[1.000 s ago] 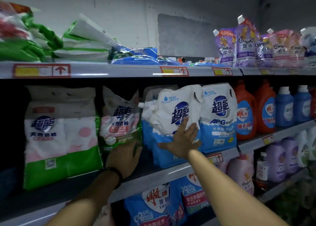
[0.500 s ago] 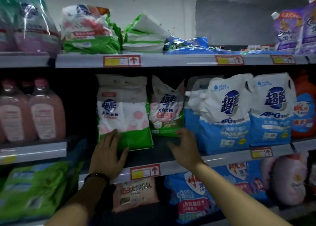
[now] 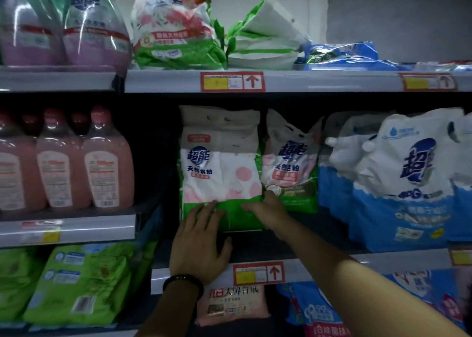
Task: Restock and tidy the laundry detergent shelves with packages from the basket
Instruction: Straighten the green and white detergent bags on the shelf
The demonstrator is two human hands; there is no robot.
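Note:
A large white, pink and green detergent powder bag [image 3: 219, 163] stands upright on the middle shelf [image 3: 319, 262]. My left hand [image 3: 201, 244] lies flat with straight fingers against the bag's green lower front. My right hand [image 3: 268, 209] touches the bag's lower right corner, fingers spread along its bottom edge. A smaller crumpled powder bag [image 3: 291, 163] leans just right of it. White and blue spouted detergent pouches [image 3: 398, 181] stand further right. The basket is out of view.
Pink bottles [image 3: 63, 163] fill the left bay, with green packs [image 3: 79, 283] beneath. The top shelf [image 3: 332, 81] carries green and white bags [image 3: 178, 27], flat blue packs and wrapped bottles. A pink pack [image 3: 232, 303] and blue pouches sit below.
The view has swung left. My right hand left the blue pouches and moved to the large powder bag's lower right corner; my left hand slid along its green base.

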